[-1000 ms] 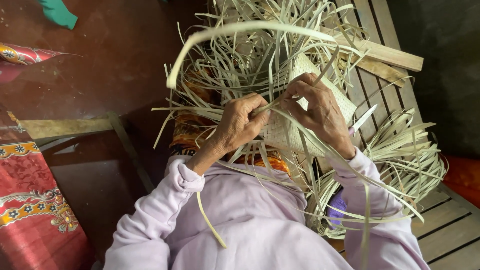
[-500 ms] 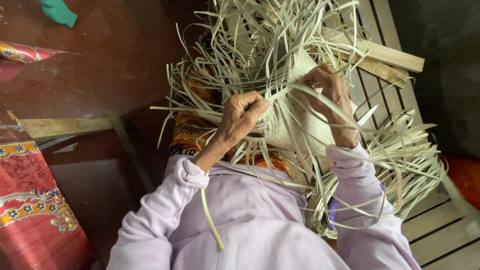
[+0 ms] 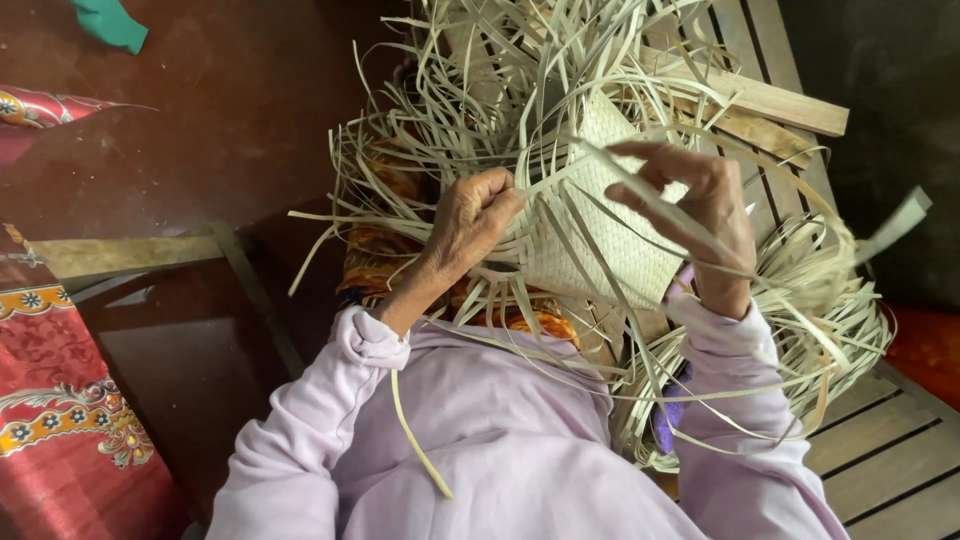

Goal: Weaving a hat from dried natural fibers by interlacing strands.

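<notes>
Mid-weave on a mat (image 3: 600, 235) of pale flat strips, held over the lap above the slatted bench (image 3: 880, 450). Left hand (image 3: 478, 215) curled shut at mat's left edge, thumb and fingers pinching a few strips (image 3: 440, 90) against the woven patch. Right hand (image 3: 700, 205) at mat's right edge, fingers half spread, one long strip (image 3: 640, 185) running across them and out toward the right; whether pinched or only draped, cannot tell. Woven patch small, tight diagonal plait; loose ends fanning out on all sides, thick bundle hanging off bench's right edge. Step judged: laying one strip across while left hand clamps finished rows. Far from done, most strip length unwoven. Next move likely calls for: keeping left grip firm so rows don't slip, lifting alternate strips, threading the long one under, pulling snug without kinking. Lilac sleeves (image 3: 330, 420) low in view; red patterned cloth (image 3: 60, 430) at lower left, clear of work.
</notes>
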